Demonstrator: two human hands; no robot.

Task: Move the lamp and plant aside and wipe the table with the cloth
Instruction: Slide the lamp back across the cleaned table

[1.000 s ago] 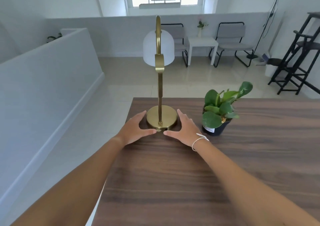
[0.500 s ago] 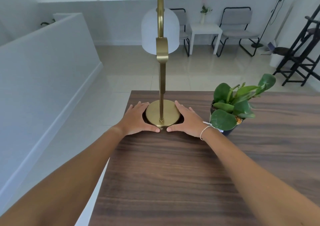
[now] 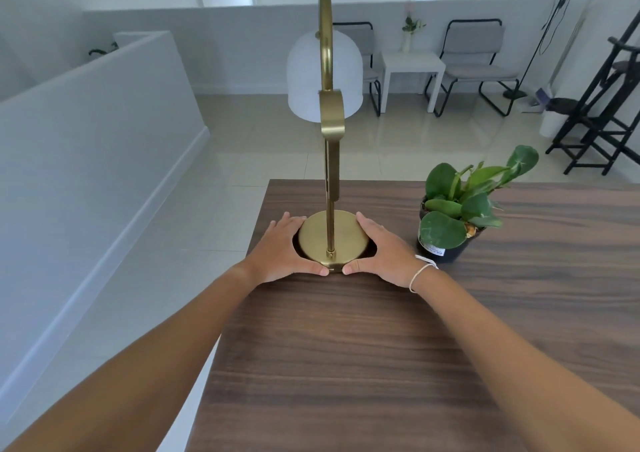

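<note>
A brass lamp (image 3: 331,235) with a round base, thin upright stem and white dome shade stands near the far left corner of the dark wood table (image 3: 381,365). My left hand (image 3: 282,251) cups the left side of the base and my right hand (image 3: 382,252) cups the right side, thumbs nearly meeting at the front rim. A small green plant (image 3: 457,209) in a black pot sits to the right of the lamp, just beyond my right wrist. No cloth is in view.
The table's left edge and far edge run close to the lamp. Beyond the table lies tiled floor, then two chairs (image 3: 474,60) and a white side table (image 3: 412,67) by the far wall. A black ladder shelf (image 3: 602,112) stands at the right.
Both hands have closed in from beside the lamp base to grip it on both sides. The view has shifted closer to the lamp.
</note>
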